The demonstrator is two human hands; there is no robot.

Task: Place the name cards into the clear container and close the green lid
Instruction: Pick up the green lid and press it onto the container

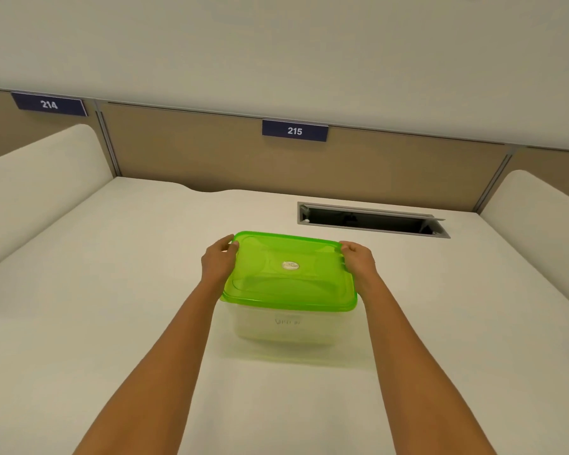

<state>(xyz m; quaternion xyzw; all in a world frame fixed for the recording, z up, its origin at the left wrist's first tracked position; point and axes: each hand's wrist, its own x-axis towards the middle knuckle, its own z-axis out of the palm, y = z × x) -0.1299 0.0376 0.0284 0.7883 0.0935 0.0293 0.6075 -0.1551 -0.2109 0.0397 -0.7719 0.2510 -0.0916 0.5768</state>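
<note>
My left hand (218, 261) and right hand (358, 261) grip the far corners of the green lid (289, 274), seated level on the clear container (286, 326) mid-desk (112, 323), long axis running left-right.

Two readable signs, both dark blue plates with white digits, fixed at top edge of tan partition panel (211, 152) behind table. "214" plate (49, 104) at 10 o'clock, far left. "215" plate (294, 130) at 12 o'clock, roughly centred. Small round white sticker (290, 265) at centre of green lid (286, 274), printing too small to read. Faint embossed marking (288, 321) on near wall of clear container (286, 330), at 6 o'clock from sticker, letters not legible. Nothing else readable.
</note>
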